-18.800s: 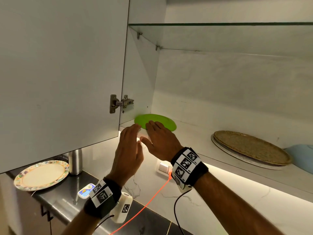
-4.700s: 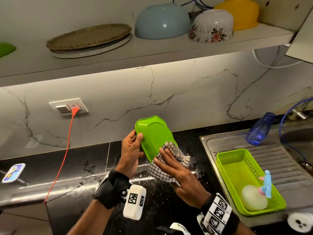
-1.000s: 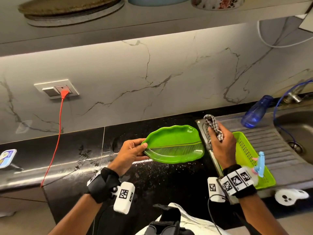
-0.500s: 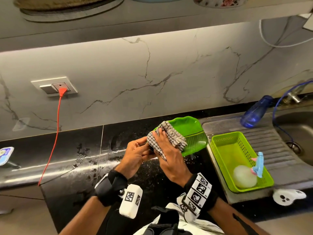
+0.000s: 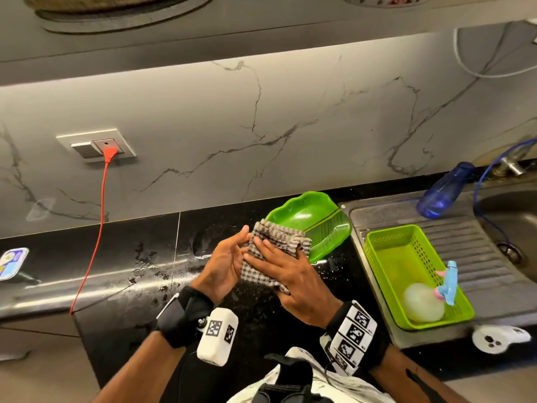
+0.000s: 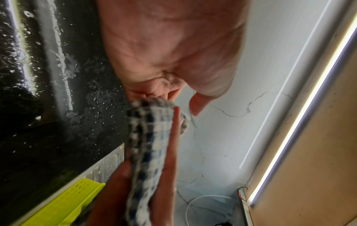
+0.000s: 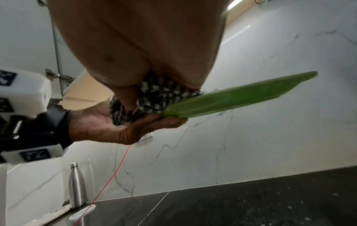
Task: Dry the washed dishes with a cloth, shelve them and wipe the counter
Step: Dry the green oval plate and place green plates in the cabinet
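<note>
Here checked cloth (image 5: 279,235) under right fingers (image 5: 270,253), pressed on green plate (image 5: 313,216).

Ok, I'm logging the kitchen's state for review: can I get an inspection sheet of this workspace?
Surface: black counter, wet with droplets.
Job's things: green plate held above the counter, checked cloth over its near end.
Clutter: green basket on the drainboard, blue bottle, steel flask.
Hands: left hand supports the plate from below; right hand grips the cloth.
Cables: red cable from wall socket across the counter.
Surroundings: marble backsplash, shelf with dishes above.
</note>
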